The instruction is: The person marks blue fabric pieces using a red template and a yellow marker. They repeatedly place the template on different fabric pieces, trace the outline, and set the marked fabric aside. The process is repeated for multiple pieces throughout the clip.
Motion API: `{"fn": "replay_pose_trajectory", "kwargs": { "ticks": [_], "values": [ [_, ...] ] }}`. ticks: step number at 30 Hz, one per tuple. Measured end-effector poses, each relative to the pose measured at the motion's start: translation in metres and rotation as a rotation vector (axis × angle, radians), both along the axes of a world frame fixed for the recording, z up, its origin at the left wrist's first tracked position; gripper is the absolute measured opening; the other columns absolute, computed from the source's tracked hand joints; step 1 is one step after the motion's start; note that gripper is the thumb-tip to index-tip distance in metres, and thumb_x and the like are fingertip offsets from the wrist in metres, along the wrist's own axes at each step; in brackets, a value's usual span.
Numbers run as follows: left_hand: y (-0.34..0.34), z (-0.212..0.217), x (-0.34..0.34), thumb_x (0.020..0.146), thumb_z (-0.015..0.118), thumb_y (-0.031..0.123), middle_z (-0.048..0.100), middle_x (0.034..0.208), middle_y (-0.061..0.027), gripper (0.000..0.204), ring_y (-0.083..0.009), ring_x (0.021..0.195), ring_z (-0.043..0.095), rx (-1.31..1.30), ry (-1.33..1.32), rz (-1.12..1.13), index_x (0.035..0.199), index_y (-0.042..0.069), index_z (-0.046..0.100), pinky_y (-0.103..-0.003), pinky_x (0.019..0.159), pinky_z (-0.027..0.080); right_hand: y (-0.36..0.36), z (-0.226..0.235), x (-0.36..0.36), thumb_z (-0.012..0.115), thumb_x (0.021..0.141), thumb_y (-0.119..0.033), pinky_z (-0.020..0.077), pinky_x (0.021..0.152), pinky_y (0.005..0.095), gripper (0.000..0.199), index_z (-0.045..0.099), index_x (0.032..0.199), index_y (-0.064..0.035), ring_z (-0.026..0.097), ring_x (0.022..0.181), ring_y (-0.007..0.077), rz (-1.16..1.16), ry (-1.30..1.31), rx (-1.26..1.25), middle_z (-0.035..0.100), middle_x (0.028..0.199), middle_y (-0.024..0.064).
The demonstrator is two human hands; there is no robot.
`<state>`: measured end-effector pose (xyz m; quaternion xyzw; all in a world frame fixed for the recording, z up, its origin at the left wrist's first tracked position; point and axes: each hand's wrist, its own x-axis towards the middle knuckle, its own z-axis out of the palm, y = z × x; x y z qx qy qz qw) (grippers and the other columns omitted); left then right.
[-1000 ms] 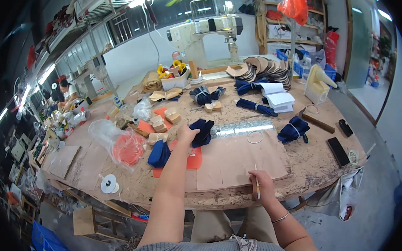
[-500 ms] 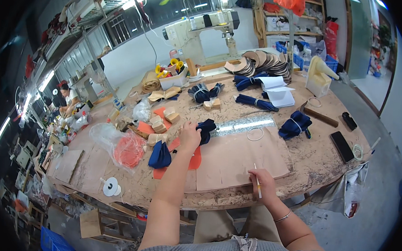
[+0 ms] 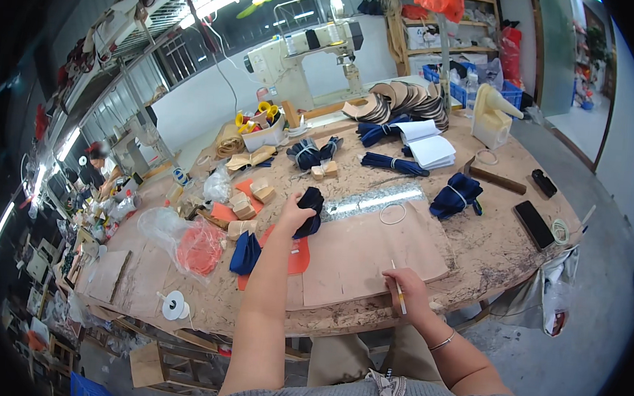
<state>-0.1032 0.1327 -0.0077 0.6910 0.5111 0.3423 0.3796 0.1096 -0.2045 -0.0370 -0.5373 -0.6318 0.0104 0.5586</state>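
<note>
My left hand [image 3: 295,217] is closed on a dark navy fabric piece [image 3: 310,206] beside the left edge of a large beige sheet [image 3: 371,256]. Another navy folded piece [image 3: 245,254] sits near my left forearm, next to orange-red flat pieces [image 3: 298,257] that my arm partly covers. In my right hand [image 3: 409,287] is a slim white-and-yellow pen-like tool [image 3: 401,299], held over the sheet's near edge with its thin tip pointing away from me. A clear, shiny plate [image 3: 375,202] and a pale ring [image 3: 393,214] lie at the sheet's far side.
Several small tan bundles [image 3: 242,206] and a plastic bag with red contents [image 3: 199,252] are to the left. Tied navy bundles [image 3: 457,196], a white paper pad [image 3: 428,145], a wooden-handled tool [image 3: 497,181] and a black phone [image 3: 534,225] lie right. Behind stands a sewing machine [image 3: 296,62].
My left hand has shifted slightly left with the navy piece, which now stands more upright. My right hand keeps its hold on the pen-like tool. The whole view has shifted a little.
</note>
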Motion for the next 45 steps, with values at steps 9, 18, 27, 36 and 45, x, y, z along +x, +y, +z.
{"fn": "replay_pose_trajectory", "kwargs": {
  "ticks": [9,18,27,36,45],
  "values": [
    [-0.023,0.019,-0.032,0.074,0.077,0.003,0.06,0.121,-0.0129,0.075,-0.0207,0.105,0.062,-0.177,-0.619,-0.061,0.139,-0.003,0.04,-0.032,0.088,0.052,-0.002,-0.001,0.003,0.066,0.087,-0.001,0.052,0.072,0.0385,0.014,0.066,0.1,-0.0054,0.064,0.079,0.03,0.009,0.028,-0.023,0.066,0.086,0.0111],
    [-0.034,0.019,-0.016,0.072,0.082,0.007,0.062,0.121,-0.0144,0.075,-0.0203,0.106,0.063,0.079,-0.203,0.003,0.137,-0.001,0.045,-0.032,0.091,0.052,-0.001,0.0,0.002,0.064,0.089,-0.001,0.0524,0.069,0.0359,0.012,0.067,0.1,-0.005,0.065,0.076,0.0271,-0.005,0.024,-0.01,0.065,0.083,0.0112],
    [-0.035,0.032,0.019,0.054,0.09,0.039,0.058,0.13,-0.0226,0.097,-0.0348,0.121,0.057,0.225,0.542,0.001,0.134,0.001,0.051,-0.039,0.103,0.046,-0.002,0.0,0.004,0.065,0.088,-0.002,0.0522,0.072,0.0374,0.012,0.066,0.1,-0.0053,0.065,0.079,0.0293,-0.004,0.034,-0.043,0.066,0.087,0.0116],
    [-0.011,0.011,-0.001,0.056,0.091,0.029,0.06,0.129,-0.0182,0.104,-0.0294,0.116,0.06,0.124,0.263,-0.052,0.143,0.0,0.042,-0.037,0.099,0.049,-0.002,0.0,0.002,0.066,0.087,-0.003,0.0521,0.075,0.0397,0.013,0.066,0.1,-0.0054,0.064,0.084,0.0315,0.015,0.055,-0.064,0.068,0.09,0.0117],
    [-0.037,0.052,-0.02,0.071,0.084,0.01,0.06,0.108,-0.0063,0.074,-0.016,0.094,0.062,0.061,-0.38,0.022,0.133,0.002,0.045,-0.03,0.079,0.052,-0.003,0.001,0.004,0.065,0.088,-0.003,0.052,0.075,0.0397,0.012,0.066,0.1,-0.0052,0.064,0.084,0.0317,0.021,0.065,-0.069,0.068,0.09,0.0119]
  ]
}}
